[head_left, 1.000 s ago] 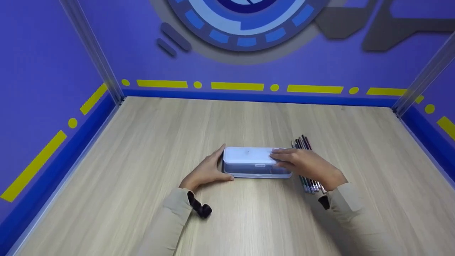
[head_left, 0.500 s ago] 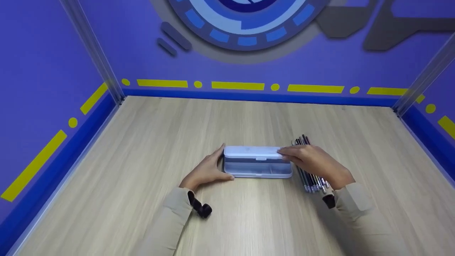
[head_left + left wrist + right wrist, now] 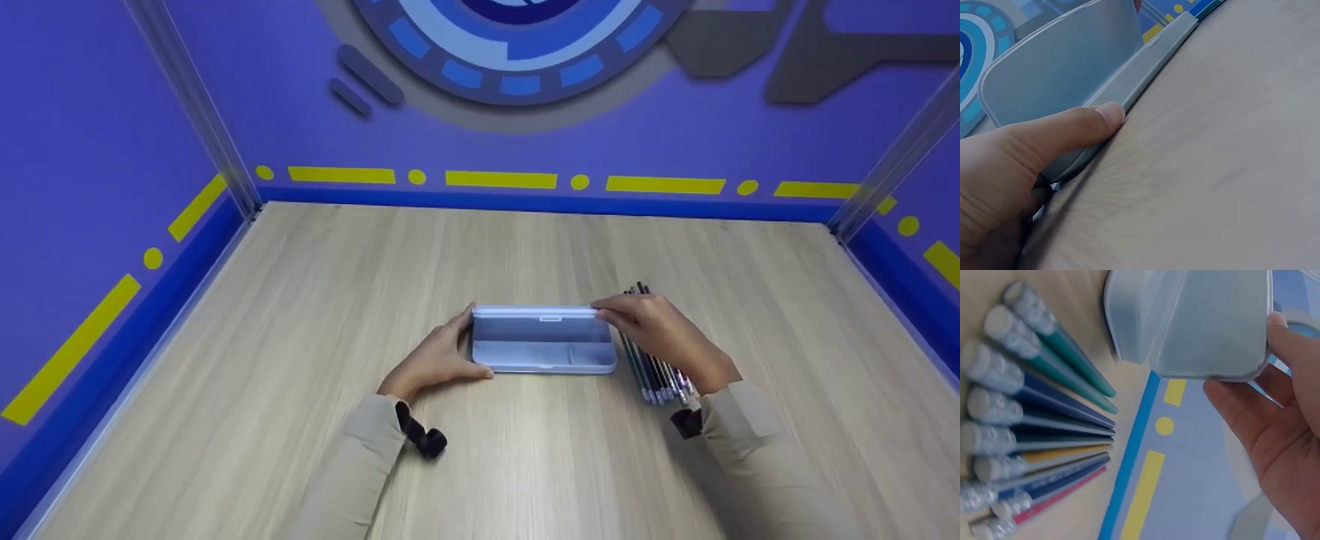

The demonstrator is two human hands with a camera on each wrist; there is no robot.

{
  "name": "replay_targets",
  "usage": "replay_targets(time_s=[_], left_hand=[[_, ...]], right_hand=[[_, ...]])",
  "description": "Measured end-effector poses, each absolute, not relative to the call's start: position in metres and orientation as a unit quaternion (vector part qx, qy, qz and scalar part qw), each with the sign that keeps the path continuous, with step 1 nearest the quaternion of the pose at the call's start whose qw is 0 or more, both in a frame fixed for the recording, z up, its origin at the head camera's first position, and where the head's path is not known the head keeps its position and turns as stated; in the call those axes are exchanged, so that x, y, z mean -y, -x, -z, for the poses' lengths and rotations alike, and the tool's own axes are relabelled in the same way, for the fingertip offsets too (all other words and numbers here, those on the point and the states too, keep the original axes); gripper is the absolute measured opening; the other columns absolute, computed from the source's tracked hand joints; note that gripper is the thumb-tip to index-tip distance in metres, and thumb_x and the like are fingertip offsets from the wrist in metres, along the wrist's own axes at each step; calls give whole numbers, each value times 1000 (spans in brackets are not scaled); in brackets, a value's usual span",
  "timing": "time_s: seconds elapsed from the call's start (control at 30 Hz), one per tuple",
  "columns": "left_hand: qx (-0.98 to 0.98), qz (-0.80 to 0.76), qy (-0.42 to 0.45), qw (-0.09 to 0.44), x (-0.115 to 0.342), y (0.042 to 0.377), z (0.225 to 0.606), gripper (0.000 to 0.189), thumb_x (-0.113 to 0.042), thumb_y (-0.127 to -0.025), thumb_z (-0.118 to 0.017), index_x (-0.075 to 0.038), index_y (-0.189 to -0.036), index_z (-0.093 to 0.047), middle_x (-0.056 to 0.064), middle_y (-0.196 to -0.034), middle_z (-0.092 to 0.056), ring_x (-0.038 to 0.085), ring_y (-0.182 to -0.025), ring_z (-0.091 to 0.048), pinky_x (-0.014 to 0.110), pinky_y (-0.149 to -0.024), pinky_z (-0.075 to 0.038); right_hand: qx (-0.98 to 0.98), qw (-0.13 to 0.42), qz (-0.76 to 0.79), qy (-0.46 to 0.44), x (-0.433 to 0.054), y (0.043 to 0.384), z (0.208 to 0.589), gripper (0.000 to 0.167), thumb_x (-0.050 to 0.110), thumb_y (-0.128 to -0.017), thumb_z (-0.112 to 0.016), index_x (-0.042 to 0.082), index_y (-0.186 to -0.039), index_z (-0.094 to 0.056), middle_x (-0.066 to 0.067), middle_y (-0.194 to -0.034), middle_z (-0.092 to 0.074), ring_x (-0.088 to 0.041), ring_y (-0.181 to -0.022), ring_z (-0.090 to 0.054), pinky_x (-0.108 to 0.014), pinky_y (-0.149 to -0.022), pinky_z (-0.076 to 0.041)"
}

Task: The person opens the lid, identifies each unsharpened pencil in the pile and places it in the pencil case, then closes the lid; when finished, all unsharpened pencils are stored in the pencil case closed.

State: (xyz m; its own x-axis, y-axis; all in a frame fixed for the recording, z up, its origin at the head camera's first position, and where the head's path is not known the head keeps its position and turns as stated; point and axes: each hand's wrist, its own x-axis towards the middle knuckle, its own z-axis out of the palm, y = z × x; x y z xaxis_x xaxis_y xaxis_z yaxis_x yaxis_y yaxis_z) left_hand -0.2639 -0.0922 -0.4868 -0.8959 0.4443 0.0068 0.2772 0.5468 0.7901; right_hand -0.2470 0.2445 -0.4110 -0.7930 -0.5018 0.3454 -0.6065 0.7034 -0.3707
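Observation:
A translucent pencil case (image 3: 517, 354) stands on the table with its lid (image 3: 510, 328) raised upright, showing a divider inside. My left hand (image 3: 435, 361) grips the left end of the case, thumb on the front rim and fingers behind. In the left wrist view the thumb (image 3: 1081, 126) presses the case's edge. My right hand (image 3: 667, 334) pinches the lid's right corner; the right wrist view shows thumb and fingers on the lid (image 3: 1213, 326). Beside the case, partly under my right hand, lie several pencils (image 3: 654, 379) with eraser ends toward me.
The wooden table (image 3: 360, 270) is bounded by a blue back wall (image 3: 495, 142) and side walls with yellow markings. A black strap (image 3: 424, 435) hangs at the left wrist.
My right hand has swung the lid up and back from nearly closed to upright, so the inside of the case shows. The left hand has stayed in place.

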Motion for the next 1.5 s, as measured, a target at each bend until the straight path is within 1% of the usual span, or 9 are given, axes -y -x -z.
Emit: replay_targets(time_s=[0.33,0.57,0.67,0.73,0.83,1.0,1.17,1.3,1.5], left_hand=[[-868,-432,-227,88,91,265,486,118,-34,-65,-89,-10,-155,-15,13,-157,-28,22,-145,-26,37,-118,-25],[-867,-433,-235,81,91,265,485,118,-35,-64,-89,-10,-154,-18,14,-156,-30,23,-144,-28,37,-118,-25],[-867,-432,-231,86,91,265,485,119,-36,-64,-89,-9,-154,-18,14,-156,-29,24,-144,-27,38,-119,-25],[-868,-433,-226,91,91,265,485,119,-36,-64,-89,-9,-154,-18,13,-156,-29,23,-145,-26,38,-119,-24],[-868,-436,-217,97,92,265,485,117,-35,-64,-89,-10,-154,-19,11,-157,-29,22,-145,-26,38,-119,-24],[-867,-440,-213,100,93,265,485,114,-33,-64,-89,-16,-154,-22,8,-156,-30,19,-144,-26,38,-119,-24],[-869,-428,-231,90,94,265,486,111,-36,-64,-89,-17,-153,-25,11,-155,-33,22,-143,-30,40,-118,-27],[-872,-421,-235,88,93,265,486,112,-37,-65,-88,-15,-154,-24,13,-155,-32,23,-143,-30,40,-117,-27],[-875,-417,-229,89,92,267,487,112,-37,-65,-88,-13,-153,-24,14,-155,-31,24,-143,-29,40,-118,-27]], right_hand=[[898,178,-333,-226,-240,255,414,21,16,-89,-69,1,-102,-74,-10,-95,-75,-20,-83,-71,-35,-72,-59],[897,166,-386,-136,-240,257,416,32,30,-95,-60,3,-106,-74,-10,-98,-74,-14,-86,-67,-9,-72,-49],[886,149,-426,-108,-240,258,418,38,35,-98,-53,4,-109,-73,-10,-103,-73,-15,-88,-64,-7,-72,-46],[876,130,-455,-96,-240,259,419,43,38,-100,-49,4,-114,-71,-11,-111,-71,-16,-97,-65,-8,-78,-49],[853,89,-507,-87,-239,261,419,52,42,-102,-42,0,-124,-64,-15,-126,-64,-23,-117,-60,-20,-93,-51],[812,8,-578,-81,-239,267,419,65,49,-103,-27,-1,-142,-44,-14,-149,-42,-24,-141,-35,-37,-113,-34],[806,-36,-586,-79,-239,273,421,71,57,-101,-15,10,-152,-27,-6,-160,-23,-23,-148,-19,-40,-120,-22],[806,-58,-584,-73,-239,279,424,76,65,-97,-13,17,-155,-18,-1,-162,-13,-24,-150,-12,-43,-121,-18],[790,-83,-601,-86,-240,285,430,74,65,-97,-11,20,-156,-11,-1,-163,-6,-24,-150,-6,-45,-122,-13]])
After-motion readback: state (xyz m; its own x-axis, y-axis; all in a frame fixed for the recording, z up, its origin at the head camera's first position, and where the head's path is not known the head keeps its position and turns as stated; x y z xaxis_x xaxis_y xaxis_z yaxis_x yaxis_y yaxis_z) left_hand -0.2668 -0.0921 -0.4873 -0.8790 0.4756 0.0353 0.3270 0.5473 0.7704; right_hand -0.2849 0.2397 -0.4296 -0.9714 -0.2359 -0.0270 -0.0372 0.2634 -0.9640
